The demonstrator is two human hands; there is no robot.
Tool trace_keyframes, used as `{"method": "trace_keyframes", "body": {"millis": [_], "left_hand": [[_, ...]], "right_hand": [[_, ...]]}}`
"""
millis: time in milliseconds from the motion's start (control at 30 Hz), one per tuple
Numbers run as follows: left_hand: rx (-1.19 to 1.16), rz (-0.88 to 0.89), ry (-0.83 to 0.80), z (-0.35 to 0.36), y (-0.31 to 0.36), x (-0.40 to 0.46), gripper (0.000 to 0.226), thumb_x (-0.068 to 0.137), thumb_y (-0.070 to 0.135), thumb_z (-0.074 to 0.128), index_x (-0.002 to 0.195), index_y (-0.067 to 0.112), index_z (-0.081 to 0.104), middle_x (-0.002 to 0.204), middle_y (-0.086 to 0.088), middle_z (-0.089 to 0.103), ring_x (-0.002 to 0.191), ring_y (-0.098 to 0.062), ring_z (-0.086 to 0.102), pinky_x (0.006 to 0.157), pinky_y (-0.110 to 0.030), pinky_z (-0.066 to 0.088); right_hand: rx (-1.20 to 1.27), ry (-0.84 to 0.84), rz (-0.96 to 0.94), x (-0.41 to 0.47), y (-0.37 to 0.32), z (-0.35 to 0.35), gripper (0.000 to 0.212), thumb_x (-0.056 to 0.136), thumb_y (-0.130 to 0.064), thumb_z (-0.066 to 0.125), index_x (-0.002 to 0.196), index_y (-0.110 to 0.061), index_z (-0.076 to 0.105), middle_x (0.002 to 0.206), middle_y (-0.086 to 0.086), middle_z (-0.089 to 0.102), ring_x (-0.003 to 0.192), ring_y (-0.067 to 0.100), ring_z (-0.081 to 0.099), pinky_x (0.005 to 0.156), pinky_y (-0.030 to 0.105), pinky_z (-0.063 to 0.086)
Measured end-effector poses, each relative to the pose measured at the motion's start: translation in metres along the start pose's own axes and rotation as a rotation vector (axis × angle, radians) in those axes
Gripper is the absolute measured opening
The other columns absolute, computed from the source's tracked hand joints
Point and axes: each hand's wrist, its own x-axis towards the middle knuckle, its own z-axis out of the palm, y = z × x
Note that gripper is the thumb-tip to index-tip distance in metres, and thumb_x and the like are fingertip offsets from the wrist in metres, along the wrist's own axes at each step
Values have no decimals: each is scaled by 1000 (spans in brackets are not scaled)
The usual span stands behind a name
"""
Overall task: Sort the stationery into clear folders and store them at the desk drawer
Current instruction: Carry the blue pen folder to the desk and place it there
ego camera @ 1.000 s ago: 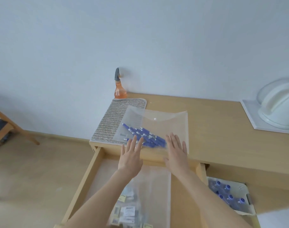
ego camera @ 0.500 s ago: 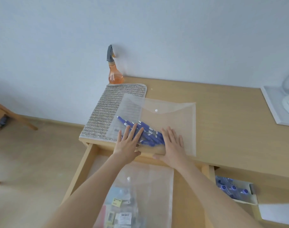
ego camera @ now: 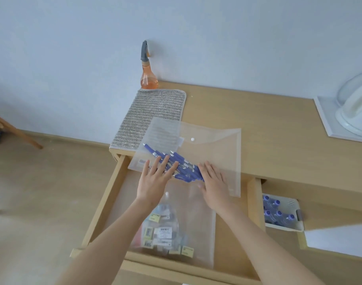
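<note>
Pen folder (ego camera: 209,153) on desk edge, left hand (ego camera: 155,179), right hand (ego camera: 214,182) flat on it

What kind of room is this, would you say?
Probably a home room with a work desk: a wooden desk against a plain wall, its open drawer holding a folder of stationery, and a spray bottle on top.

Plain pale blue-grey wall (ego camera: 176,27), unmarked. Light beige floor (ego camera: 42,192) with wooden skirting at wall base. Light wooden table (ego camera: 278,130) set against wall. Wooden chair leg (ego camera: 17,132) at left edge. Soft, even daylight.
</note>
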Motion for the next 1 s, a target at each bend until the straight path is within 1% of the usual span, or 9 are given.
{"method": "trace_keyframes", "body": {"millis": [300, 400, 600, 667, 733, 767, 867, 933, 1000], "left_hand": [[-37, -43, -103, 11, -5, -94, 134, 43, 1, 87, 149, 26, 9, 143, -11, 46, 129, -32, 46, 103, -53, 34], [-52, -34, -132, 16, -6, -110, 142, 37, 5, 90, 150, 26, 6, 146, -12, 41, 131, -33, 42, 105, -55, 27], [-113, 21, -207, 25, -16, -126, 157, 31, 34, 95, 151, 26, -5, 149, -12, 28, 136, -33, 29, 106, -52, 23], [-128, 6, -211, 25, -19, -128, 156, 31, 36, 95, 151, 25, -4, 148, -12, 33, 135, -33, 31, 105, -52, 24], [-135, -10, -224, 24, -20, -130, 155, 28, 33, 96, 151, 25, 2, 145, -13, 41, 132, -33, 37, 103, -53, 27], [-135, -10, -233, 24, -21, -130, 155, 27, 33, 96, 151, 25, 3, 144, -13, 44, 131, -33, 40, 103, -53, 28], [-102, 14, -240, 26, -23, -134, 141, 28, 36, 96, 147, 23, 22, 141, -13, 47, 128, -33, 46, 101, -52, 32], [-94, 11, -251, 27, -24, -138, 127, 34, 36, 95, 142, 23, 30, 142, -12, 46, 127, -33, 48, 101, -51, 32], [-114, 17, -299, 26, -23, -143, 116, 61, 35, 87, 150, 26, 12, 152, -11, 21, 138, -31, 33, 109, -48, 18]], "right_hand": [[0, -8, -24, -71, -42, 31, 60, 102, -29, 30, 150, -25, -6, 158, -3, -12, 146, 15, -12, 114, 32, -12], [-14, -21, -13, -85, -48, 42, 61, 102, -35, 26, 149, -26, -12, 155, -5, -19, 144, 14, -17, 113, 31, -15], [-12, -36, -6, -99, -56, 58, 64, 99, -43, 29, 149, -26, -9, 148, -9, -23, 144, 13, -15, 112, 30, -13], [-34, -19, -24, -101, -57, 65, 62, 97, -53, 15, 149, -26, -7, 149, -8, -19, 144, 14, -12, 113, 29, -13], [-31, 16, -39, -101, -57, 71, 74, 86, -67, -6, 149, -28, -1, 152, -7, -12, 144, 13, -8, 112, 29, -12], [-28, 22, -40, -102, -57, 74, 77, 84, -68, -7, 149, -29, 1, 153, -7, -10, 143, 12, -7, 112, 29, -11], [-54, -38, -22, -102, -56, 77, 64, 95, -56, 19, 150, -30, -2, 150, -10, -18, 144, 11, -13, 114, 29, -10], [-79, -49, -24, -105, -58, 74, 59, 98, -50, 22, 151, -28, 7, 154, -7, -8, 146, 12, -2, 115, 30, -5], [-55, -144, 12, -110, -62, 72, 56, 99, -50, 8, 143, -24, 31, 152, 0, 30, 139, 16, 32, 111, 31, 12]]}}
